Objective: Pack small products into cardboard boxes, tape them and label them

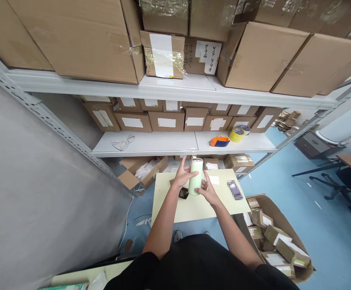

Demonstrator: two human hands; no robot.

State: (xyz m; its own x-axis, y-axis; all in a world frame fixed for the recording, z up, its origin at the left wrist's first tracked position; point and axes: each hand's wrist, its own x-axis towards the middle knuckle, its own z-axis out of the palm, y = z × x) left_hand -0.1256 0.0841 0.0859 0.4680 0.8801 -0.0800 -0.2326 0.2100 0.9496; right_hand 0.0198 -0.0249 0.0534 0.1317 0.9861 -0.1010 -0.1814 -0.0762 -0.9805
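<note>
Between both hands, over the pale yellow table [166, 201], a pale green cylindrical container [196, 177] is held nearly upright. Its top end looks darker and metallic; the exact kind is unclear. My left hand [182, 175] grips its left side, thumb across the front and index finger pointing up. On the right side, my right hand [208, 191] holds it lower down, with the thumb near the base. A small open dark brown box [183, 193] sits on the table just below my left hand. Behind my right hand lies a white paper [214, 180].
A blurred purple item [234, 190] lies at the table's right. Shelving [175, 90] with cardboard boxes rises ahead. The middle shelf holds glasses [123, 142], an orange-and-blue tape dispenser [219, 141] and yellow tape [236, 135]. A large carton [299, 241] of small boxes stands at right.
</note>
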